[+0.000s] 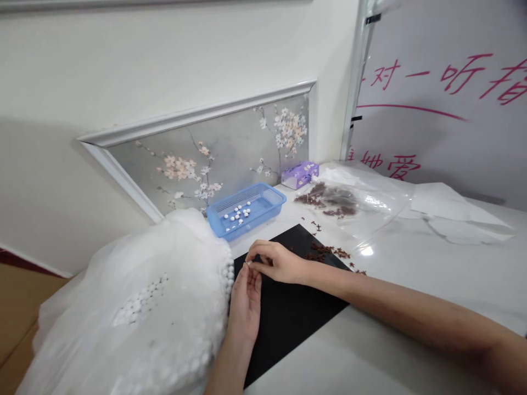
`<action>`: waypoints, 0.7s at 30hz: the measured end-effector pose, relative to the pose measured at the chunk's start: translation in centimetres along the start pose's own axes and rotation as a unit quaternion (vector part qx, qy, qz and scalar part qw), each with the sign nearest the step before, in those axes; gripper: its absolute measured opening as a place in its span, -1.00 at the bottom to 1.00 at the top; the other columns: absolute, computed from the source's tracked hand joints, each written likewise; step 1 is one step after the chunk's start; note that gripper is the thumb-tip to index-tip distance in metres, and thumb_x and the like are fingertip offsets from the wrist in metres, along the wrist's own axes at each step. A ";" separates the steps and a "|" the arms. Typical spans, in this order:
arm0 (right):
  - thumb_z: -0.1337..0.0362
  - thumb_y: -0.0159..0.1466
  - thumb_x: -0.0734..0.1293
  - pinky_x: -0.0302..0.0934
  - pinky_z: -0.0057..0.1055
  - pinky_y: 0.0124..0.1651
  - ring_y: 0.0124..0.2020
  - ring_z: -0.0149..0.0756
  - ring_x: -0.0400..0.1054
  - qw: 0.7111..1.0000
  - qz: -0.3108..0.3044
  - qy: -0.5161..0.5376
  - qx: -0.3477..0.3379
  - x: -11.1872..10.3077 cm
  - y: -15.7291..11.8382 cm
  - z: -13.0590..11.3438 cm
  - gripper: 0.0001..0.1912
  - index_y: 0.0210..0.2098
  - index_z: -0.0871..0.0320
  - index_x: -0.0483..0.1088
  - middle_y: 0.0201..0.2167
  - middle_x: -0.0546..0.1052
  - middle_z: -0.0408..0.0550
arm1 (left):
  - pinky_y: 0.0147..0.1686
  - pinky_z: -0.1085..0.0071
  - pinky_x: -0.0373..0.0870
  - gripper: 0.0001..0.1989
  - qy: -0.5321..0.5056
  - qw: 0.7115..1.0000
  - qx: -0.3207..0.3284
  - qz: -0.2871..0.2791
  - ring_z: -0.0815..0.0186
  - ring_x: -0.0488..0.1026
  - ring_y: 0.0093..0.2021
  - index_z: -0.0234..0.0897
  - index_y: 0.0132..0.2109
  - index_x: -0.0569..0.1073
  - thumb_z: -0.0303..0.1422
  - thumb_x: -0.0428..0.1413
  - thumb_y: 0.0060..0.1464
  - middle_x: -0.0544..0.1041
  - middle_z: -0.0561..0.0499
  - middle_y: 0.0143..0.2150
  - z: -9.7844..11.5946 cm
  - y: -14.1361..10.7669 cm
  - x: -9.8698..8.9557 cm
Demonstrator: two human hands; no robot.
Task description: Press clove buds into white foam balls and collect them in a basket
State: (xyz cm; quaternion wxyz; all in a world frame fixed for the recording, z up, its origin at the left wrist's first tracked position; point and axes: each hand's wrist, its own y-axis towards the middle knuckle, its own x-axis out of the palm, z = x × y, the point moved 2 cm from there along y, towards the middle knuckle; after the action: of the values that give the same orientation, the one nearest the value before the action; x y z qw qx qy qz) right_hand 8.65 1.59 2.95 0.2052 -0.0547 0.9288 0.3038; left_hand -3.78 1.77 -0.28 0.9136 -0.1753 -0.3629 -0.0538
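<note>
My left hand and my right hand meet fingertip to fingertip above a black mat. Between their pinched fingers a small white ball shows in part; the fingers cover the rest. Small reddish-brown star-shaped pieces lie loose near my right wrist, on the mat's far edge and the table beside it. To the left of my left hand bulges a large clear plastic bag full of white balls. A blue plastic basket beyond my hands holds several white balls.
A clear bag of brown pieces lies at the back right of the white table. Behind the basket, against the wall, stands a purple tissue pack. A whiteboard with red writing rises at the right.
</note>
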 end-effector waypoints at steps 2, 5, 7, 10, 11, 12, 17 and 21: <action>0.38 0.21 0.24 0.13 -0.54 -0.50 -0.59 -0.55 0.09 1.000 -0.003 -0.008 -0.007 0.0 0.0 0.0 -0.91 -0.29 0.19 0.36 -0.27 0.38 -0.06 | -0.30 0.62 0.45 -0.87 0.003 1.000 0.002 0.000 0.50 0.49 -0.39 -0.36 -0.32 0.49 -0.53 0.03 0.11 0.53 0.04 -0.37 0.0 0.0 0.0; 0.42 0.21 0.22 0.14 -0.54 -0.47 -0.56 -0.53 0.12 1.000 -0.009 -0.019 -0.023 -0.1 0.1 -0.3 -0.90 -0.31 0.19 0.35 -0.29 0.39 -0.07 | -0.32 0.63 0.44 -0.87 0.005 1.000 -0.003 0.001 0.51 0.48 -0.40 -0.36 -0.32 0.48 -0.52 0.04 0.11 0.53 0.04 -0.38 0.0 0.1 -0.1; 0.42 0.21 0.21 0.14 -0.55 -0.47 -0.55 -0.53 0.12 0.999 -0.009 -0.022 -0.028 -0.2 0.0 -0.5 -0.90 -0.30 0.20 0.34 -0.30 0.38 -0.07 | -0.33 0.64 0.44 -0.87 0.006 1.000 -0.004 0.005 0.51 0.49 -0.40 -0.36 -0.31 0.48 -0.53 0.03 0.11 0.53 0.04 -0.37 0.0 0.1 0.0; 0.39 0.19 0.24 0.12 -0.56 -0.51 -0.58 -0.57 0.11 1.000 -0.001 -0.018 0.000 0.0 0.0 -0.4 -0.90 -0.27 0.20 0.31 -0.28 0.35 -0.08 | -0.33 0.64 0.44 -0.86 0.005 1.000 0.006 -0.006 0.50 0.49 -0.38 -0.35 -0.29 0.49 -0.52 0.03 0.12 0.54 0.03 -0.36 0.1 0.0 0.2; 0.38 0.17 0.27 0.11 -0.56 -0.53 -0.59 -0.58 0.10 1.000 0.004 -0.016 0.014 0.1 -0.1 -0.3 -0.87 -0.26 0.20 0.30 -0.28 0.34 -0.09 | -0.34 0.63 0.44 -0.87 0.005 1.000 0.010 -0.013 0.49 0.49 -0.38 -0.35 -0.29 0.49 -0.51 0.04 0.12 0.54 0.03 -0.36 0.1 -0.1 0.3; 0.37 0.15 0.29 0.10 -0.56 -0.54 -0.60 -0.58 0.09 1.000 0.010 -0.014 0.025 0.2 -0.1 -0.2 -0.84 -0.25 0.20 0.29 -0.29 0.34 -0.10 | -0.35 0.62 0.45 -0.88 0.004 1.000 0.014 -0.019 0.48 0.49 -0.39 -0.35 -0.30 0.49 -0.50 0.05 0.12 0.54 0.03 -0.38 0.2 -0.1 0.3; 0.38 0.08 0.35 0.07 -0.57 -0.53 -0.61 -0.58 0.05 0.998 0.043 -0.005 0.041 0.6 -0.1 0.2 -0.85 -0.33 0.19 0.33 -0.37 0.34 -0.16 | -0.36 0.61 0.45 -0.88 0.001 1.000 0.017 -0.025 0.49 0.48 -0.42 -0.39 -0.32 0.48 -0.51 0.05 0.11 0.52 0.03 -0.41 0.2 -0.1 0.4; 0.40 0.05 0.36 0.03 -0.58 -0.56 -0.62 -0.58 0.03 0.996 0.064 0.025 0.056 0.7 -0.1 0.2 -0.86 -0.39 0.19 0.32 -0.49 0.27 -0.24 | -0.35 0.61 0.45 -0.87 0.001 1.000 0.015 -0.028 0.48 0.48 -0.40 -0.38 -0.31 0.49 -0.52 0.04 0.12 0.53 0.01 -0.38 0.1 0.0 0.3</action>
State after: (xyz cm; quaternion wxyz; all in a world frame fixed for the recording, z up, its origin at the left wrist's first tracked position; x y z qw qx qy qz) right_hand 8.10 1.62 2.44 0.1652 0.0085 0.9506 0.2627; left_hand -3.64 1.78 0.00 0.9145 -0.1516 -0.3678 -0.0739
